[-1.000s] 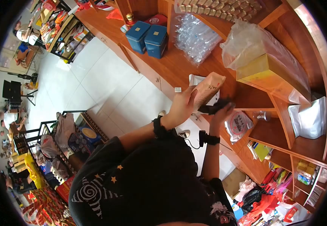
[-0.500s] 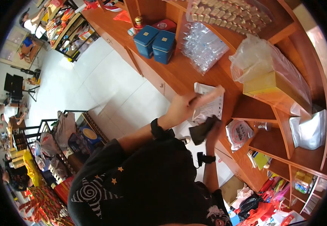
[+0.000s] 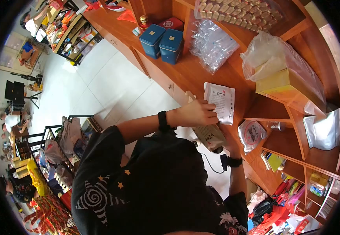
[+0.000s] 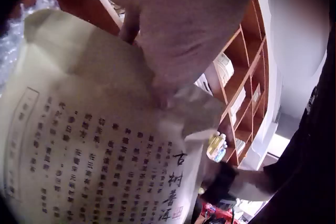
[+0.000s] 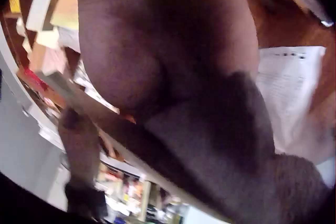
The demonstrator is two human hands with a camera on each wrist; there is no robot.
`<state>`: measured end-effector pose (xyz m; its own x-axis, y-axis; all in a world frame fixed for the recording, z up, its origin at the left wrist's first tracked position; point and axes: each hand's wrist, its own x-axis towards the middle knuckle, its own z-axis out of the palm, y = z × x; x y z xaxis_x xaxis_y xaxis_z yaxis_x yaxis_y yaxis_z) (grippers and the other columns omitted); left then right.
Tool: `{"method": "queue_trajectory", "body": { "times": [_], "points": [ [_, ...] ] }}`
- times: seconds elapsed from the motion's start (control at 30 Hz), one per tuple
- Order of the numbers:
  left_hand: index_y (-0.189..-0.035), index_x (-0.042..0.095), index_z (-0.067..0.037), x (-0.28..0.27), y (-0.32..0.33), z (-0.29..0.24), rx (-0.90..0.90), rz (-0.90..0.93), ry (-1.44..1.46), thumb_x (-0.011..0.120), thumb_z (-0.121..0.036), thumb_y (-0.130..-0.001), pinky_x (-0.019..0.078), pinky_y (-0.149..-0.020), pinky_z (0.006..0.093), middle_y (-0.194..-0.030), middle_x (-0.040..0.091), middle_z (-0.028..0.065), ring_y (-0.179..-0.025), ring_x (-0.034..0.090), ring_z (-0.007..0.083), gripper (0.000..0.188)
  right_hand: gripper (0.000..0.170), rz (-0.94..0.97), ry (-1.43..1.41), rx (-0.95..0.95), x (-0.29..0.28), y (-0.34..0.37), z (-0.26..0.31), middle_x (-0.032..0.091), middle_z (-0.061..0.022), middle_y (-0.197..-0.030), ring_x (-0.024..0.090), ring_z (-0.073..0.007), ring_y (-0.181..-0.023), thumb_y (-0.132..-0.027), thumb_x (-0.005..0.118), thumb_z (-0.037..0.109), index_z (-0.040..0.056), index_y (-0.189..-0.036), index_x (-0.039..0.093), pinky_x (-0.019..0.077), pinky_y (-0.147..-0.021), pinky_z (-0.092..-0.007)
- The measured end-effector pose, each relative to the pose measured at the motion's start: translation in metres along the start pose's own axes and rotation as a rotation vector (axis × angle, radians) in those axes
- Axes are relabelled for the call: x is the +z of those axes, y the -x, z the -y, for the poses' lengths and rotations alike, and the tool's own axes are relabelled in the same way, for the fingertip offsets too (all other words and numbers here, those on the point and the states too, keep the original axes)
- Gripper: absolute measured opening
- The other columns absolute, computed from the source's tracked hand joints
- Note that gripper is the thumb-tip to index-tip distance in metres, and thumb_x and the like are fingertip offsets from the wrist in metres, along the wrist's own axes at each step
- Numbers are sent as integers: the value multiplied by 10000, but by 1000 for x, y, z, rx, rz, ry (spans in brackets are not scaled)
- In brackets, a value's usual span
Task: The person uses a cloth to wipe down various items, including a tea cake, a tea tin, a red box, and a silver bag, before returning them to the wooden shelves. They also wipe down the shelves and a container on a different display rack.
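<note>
My left hand (image 3: 195,113) grips a tan paper tea bag (image 3: 210,138) printed with Chinese characters, its fingers bent over the bag's middle. In the left wrist view, the printed face (image 4: 105,145) fills the lower left and the hand lies across its creased upper edge. My right hand (image 3: 232,148) holds the bag's lower end, where a dark patch shows; its fingers are mostly hidden. A shadowed part of that hand (image 5: 163,40) fills much of the right wrist view. Close beyond the left fingers, a white printed pouch (image 3: 222,103) lies flat on the wooden counter.
A round-labelled silver packet (image 3: 252,135) lies right of the pouch. Farther back are clear plastic packaging (image 3: 213,43), two blue tins (image 3: 171,45) and a yellow box (image 3: 279,86) under plastic. Wooden shelf partitions (image 3: 293,121) rise at the right. Tiled floor (image 3: 111,74) shows at left.
The paper bag has come down and turned, its printed face now showing under my left hand. The dark pouch in my right hand is now mostly out of sight; both hands are close together.
</note>
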<state>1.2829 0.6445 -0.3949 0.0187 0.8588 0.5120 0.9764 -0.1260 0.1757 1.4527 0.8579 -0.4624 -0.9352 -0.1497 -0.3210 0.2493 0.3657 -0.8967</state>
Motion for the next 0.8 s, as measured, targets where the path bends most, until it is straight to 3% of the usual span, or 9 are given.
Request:
{"method": "queue_trajectory", "body": {
  "times": [0.03,0.1,0.23,0.3,0.33,0.43,0.5,0.63,0.8],
  "points": [
    [-850,589,-112,0,1,-2,-32,4,32,649,-144,-715,548,-758,333,-826,575,-8,-905,595,183,151,689,92,-405,8,13,7,-27,542,-124,-1311,537,-189,-1140,-842,734,101,23,-1428,379,445,-1004,-309],
    [-856,596,-107,2,0,-1,-54,9,58,652,-140,-709,548,-769,338,-839,588,-3,-912,597,192,160,856,-47,76,-52,40,14,-92,478,-127,-1395,524,-191,-1187,-771,789,21,36,-1470,295,440,-1033,-327],
    [-828,615,-84,10,3,-10,-123,15,228,684,-123,-703,541,-795,343,-863,624,21,-948,609,215,148,504,-234,-687,294,4,9,-27,571,-86,-1315,551,-187,-1186,-988,597,330,32,-1379,492,413,-1052,-317],
    [-811,620,-77,12,-2,-6,-138,40,328,694,-120,-705,540,-803,343,-861,630,30,-952,614,223,137,415,-277,-797,35,6,14,11,597,-76,-1278,551,-165,-1172,-1053,469,299,19,-1354,525,418,-1025,-303],
    [-807,625,-75,14,-3,-5,-148,58,327,705,-124,-713,541,-799,343,-846,629,32,-942,616,227,133,388,-267,-636,375,7,20,-10,610,-70,-1263,546,-142,-1160,-1053,461,247,2,-1344,538,419,-1009,-298],
    [-819,654,-74,27,-2,-1,-115,78,360,726,-137,-736,545,-770,349,-831,637,35,-922,621,235,127,445,-52,-479,1,15,14,-20,661,-79,-1193,603,-151,-1048,-1029,505,290,20,-1382,531,474,-930,-288],
    [-832,678,-71,28,-3,-4,-127,57,304,739,-150,-746,543,-752,348,-817,644,39,-911,624,235,132,385,115,-163,174,16,30,-45,679,-68,-1143,601,-121,-1026,-1028,500,254,4,-1308,584,480,-907,-280],
    [-837,692,-47,15,-17,-19,-208,48,477,776,-89,-708,536,-753,338,-815,662,34,-883,623,240,160,423,-242,-699,507,40,43,-80,688,-69,-1116,623,-147,-1007,-1047,465,356,16,-1242,624,482,-907,-289],
    [-849,673,-47,3,-59,-35,-18,69,618,776,-27,-691,532,-767,338,-866,666,25,-889,612,234,190,500,14,-925,771,45,55,-91,690,-52,-1125,661,-142,-917,-1037,449,478,72,-1276,617,532,-809,-295]
  ]
}}
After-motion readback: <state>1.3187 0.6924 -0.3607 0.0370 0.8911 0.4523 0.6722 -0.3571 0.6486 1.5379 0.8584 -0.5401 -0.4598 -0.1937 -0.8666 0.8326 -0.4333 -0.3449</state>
